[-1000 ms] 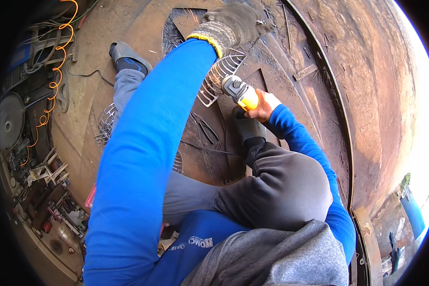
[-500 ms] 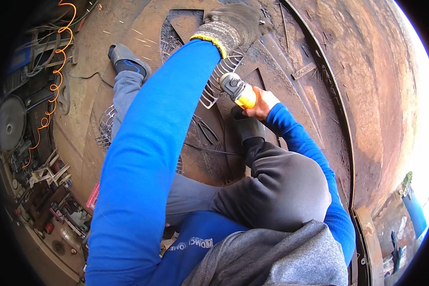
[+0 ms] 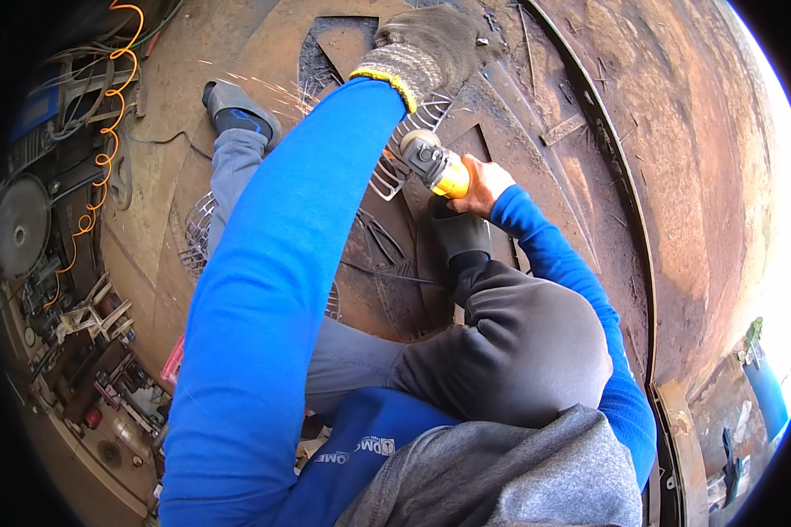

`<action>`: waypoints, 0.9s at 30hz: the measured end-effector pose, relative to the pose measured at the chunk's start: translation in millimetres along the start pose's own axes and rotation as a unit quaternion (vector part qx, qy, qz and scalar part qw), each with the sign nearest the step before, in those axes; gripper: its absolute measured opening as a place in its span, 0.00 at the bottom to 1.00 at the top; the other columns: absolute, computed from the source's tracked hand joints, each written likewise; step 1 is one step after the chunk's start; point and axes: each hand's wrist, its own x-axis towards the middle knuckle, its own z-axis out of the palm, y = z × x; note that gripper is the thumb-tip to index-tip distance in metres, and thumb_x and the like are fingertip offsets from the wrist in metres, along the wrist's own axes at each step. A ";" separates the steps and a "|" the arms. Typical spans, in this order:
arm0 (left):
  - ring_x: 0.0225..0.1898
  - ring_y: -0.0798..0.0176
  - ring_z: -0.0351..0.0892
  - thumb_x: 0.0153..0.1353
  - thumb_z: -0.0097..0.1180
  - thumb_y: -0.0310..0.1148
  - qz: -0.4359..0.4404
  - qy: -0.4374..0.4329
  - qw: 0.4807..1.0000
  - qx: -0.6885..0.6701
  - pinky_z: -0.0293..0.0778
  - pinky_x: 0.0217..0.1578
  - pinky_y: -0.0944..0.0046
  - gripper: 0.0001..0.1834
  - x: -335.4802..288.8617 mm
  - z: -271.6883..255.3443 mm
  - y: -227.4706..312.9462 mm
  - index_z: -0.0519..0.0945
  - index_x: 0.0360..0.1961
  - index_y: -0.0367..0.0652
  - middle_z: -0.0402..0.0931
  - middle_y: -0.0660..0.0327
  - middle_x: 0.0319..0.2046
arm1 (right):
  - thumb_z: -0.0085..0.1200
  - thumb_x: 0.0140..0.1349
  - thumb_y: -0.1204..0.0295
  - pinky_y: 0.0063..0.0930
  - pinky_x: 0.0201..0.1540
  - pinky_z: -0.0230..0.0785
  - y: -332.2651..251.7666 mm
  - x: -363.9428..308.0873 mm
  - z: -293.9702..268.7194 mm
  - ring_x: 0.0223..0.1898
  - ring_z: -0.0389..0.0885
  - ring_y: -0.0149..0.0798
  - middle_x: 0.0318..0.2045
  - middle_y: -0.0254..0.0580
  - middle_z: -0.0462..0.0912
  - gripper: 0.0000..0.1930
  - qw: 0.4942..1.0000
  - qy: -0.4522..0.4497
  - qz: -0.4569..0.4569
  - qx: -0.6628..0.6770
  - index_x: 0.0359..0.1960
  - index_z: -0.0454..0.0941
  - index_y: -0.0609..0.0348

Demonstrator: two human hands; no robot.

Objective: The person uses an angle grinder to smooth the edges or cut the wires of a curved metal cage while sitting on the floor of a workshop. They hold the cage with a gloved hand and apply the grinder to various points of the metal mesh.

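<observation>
My right hand (image 3: 485, 186), bare, is wrapped round the yellow body of an angle grinder (image 3: 451, 176). The grinder's round head rests against or just over a curved metal wire grille (image 3: 387, 183), where a small orange glow shows. Sparks (image 3: 277, 95) fly off to the left past my forearm. A grey knitted glove with a yellow cuff covers my left hand (image 3: 431, 51), which lies at the far end of the grille. Its fingers are turned away and hidden, so their grip does not show. My blue left sleeve hides part of the grille.
Pliers (image 3: 380, 239) and a dark cord (image 3: 387, 277) lie between my legs. Another wire grille (image 3: 199, 230) sits by my left leg. At left are an orange coiled hose (image 3: 107, 145), a round disc (image 3: 22, 227) and cluttered tools. A curved steel edge (image 3: 613, 145) runs along the right.
The spark stream is denser and lies lower, and an orange glow now shows by the grinder's head. The grinder has shifted slightly left; both hands stay nearly in place.
</observation>
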 end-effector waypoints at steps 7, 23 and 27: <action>0.54 0.46 0.84 0.68 0.55 0.52 0.003 0.008 0.999 0.034 0.78 0.56 0.44 0.21 4.8 8.9 9.2 0.85 0.56 0.57 0.84 0.53 0.53 | 0.76 0.43 0.53 0.49 0.49 0.78 7.0 -0.3 -1.3 0.43 0.86 0.59 0.37 0.55 0.87 0.35 1.000 -0.014 0.003 -0.008 0.52 0.75 0.54; 0.57 0.46 0.82 0.67 0.55 0.59 0.010 0.006 1.000 0.013 0.76 0.59 0.44 0.26 -0.6 1.6 12.6 0.85 0.56 0.56 0.83 0.52 0.54 | 0.76 0.44 0.54 0.48 0.49 0.78 4.6 0.0 -2.6 0.42 0.86 0.59 0.37 0.55 0.87 0.35 1.000 -0.012 0.005 -0.019 0.51 0.75 0.55; 0.56 0.46 0.82 0.67 0.54 0.62 0.002 -0.008 1.000 0.000 0.75 0.59 0.45 0.27 1.2 -1.8 15.7 0.85 0.55 0.56 0.83 0.52 0.54 | 0.76 0.41 0.58 0.48 0.48 0.78 10.0 -1.9 2.0 0.42 0.86 0.59 0.37 0.54 0.86 0.34 0.999 0.018 -0.011 0.047 0.50 0.75 0.56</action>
